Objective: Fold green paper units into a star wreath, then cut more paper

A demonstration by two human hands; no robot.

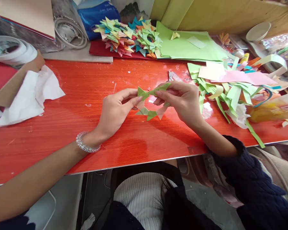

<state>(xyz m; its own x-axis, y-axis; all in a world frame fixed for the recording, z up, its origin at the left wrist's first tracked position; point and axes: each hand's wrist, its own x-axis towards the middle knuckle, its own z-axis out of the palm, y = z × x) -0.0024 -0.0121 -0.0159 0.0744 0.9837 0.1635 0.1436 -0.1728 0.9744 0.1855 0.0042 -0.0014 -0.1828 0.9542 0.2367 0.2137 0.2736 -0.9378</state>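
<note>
Just above the red table (91, 134), a ring of folded paper (151, 115) in green and pale pink pieces with pointed tips hangs between my hands. My left hand (117, 108), with a clear coiled bracelet on its wrist, pinches the ring's left side at a green folded point. On the opposite side, my right hand (180, 99) has its thumb and fingers closed on the green part of the ring. Some of the ring's far side is hidden by my right fingers. Behind my right hand lie small scissors (170, 76), partly covered.
Finished star-shaped paper rings (117, 36) stand at the back beside green paper sheets (182, 44). Paper strips and scraps (232, 86) pile up on the right. Crumpled white paper (36, 92) and white tape rolls (12, 51) lie on the left.
</note>
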